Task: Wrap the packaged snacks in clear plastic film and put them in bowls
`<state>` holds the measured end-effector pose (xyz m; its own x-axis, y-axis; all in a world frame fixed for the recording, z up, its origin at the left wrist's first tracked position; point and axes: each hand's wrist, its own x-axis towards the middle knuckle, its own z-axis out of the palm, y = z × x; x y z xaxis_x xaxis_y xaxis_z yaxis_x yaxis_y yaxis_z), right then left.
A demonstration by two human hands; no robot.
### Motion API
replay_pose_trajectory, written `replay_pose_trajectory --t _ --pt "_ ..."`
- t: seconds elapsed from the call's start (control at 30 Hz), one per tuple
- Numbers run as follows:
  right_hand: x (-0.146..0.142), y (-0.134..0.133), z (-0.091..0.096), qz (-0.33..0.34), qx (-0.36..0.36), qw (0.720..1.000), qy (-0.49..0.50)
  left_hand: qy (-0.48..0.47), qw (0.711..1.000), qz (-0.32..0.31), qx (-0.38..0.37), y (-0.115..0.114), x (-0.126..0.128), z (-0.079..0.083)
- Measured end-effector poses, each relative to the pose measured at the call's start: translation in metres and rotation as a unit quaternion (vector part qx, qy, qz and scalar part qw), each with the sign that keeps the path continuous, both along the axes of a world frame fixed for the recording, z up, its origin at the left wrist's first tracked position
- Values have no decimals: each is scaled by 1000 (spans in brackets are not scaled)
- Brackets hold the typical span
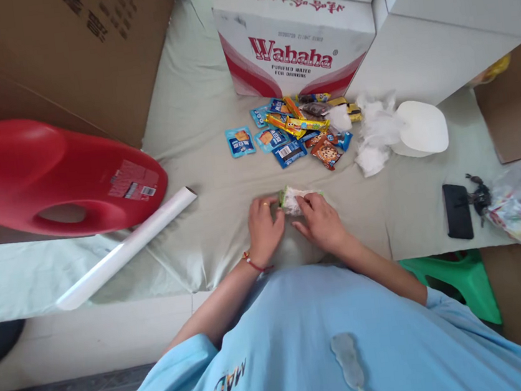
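A small white, crinkled packet with green ends (pixel 292 199) lies on the pale cloth in front of me, partly covered by my fingers. At its left end, the thumb and fingers of my left hand (pixel 265 227) close on the green edge. My right hand (pixel 320 219) has its fingers bent over the packet's right part, gripping it from above. What is inside the packet cannot be made out. Beyond my hands is a pile of wrapped snacks: blue packets (pixel 240 142), yellow bars (pixel 307 125) and a brown cookie packet (pixel 326 153).
A white tub (pixel 423 128) with crumpled clear plastic (pixel 378 129) stands right of the snacks. Behind them is a Wahaba-style water carton (pixel 292 60). Leftward are a red jug (pixel 74 173) and a white roll (pixel 128 248). A black phone (pixel 457 211) lies at right, above a green stool (pixel 463 282).
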<state>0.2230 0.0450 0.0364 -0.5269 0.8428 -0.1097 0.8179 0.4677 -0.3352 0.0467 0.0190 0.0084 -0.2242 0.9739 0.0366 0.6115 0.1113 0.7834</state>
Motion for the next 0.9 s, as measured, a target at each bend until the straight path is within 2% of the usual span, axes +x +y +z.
replay_pose_trajectory --t 0.07,0.13,0.23,0.33,0.43,0.5,0.6,0.7,0.77,0.8,0.9 --pt "-5 0 3 9 6 999 -40 8 999 -21 -42 12 0 1" --pt "-10 1 4 14 12 998 -68 -25 996 -19 -80 21 -1 3" --pt "-15 7 4 21 22 996 -86 -138 982 16 -130 29 -6 6" --pt "-15 16 2 33 34 994 -96 -270 948 44 -164 30 -9 14" --pt "-11 25 3 38 46 993 -100 -368 913 55 -168 26 -7 22" --pt "-6 31 7 35 55 994 -92 -402 901 46 -156 25 -6 27" --pt "7 43 16 5 65 997 -44 -410 903 48 -118 24 -5 29" --pt "25 56 23 -65 30 994 79 -409 906 63 -90 24 -3 28" --pt "35 63 24 -101 -55 974 194 -434 894 36 -103 24 2 26" --pt "38 65 22 -107 -113 954 256 -452 885 10 -112 24 7 25" --pt "38 59 12 -113 -255 869 408 -487 863 -47 -129 25 24 20"
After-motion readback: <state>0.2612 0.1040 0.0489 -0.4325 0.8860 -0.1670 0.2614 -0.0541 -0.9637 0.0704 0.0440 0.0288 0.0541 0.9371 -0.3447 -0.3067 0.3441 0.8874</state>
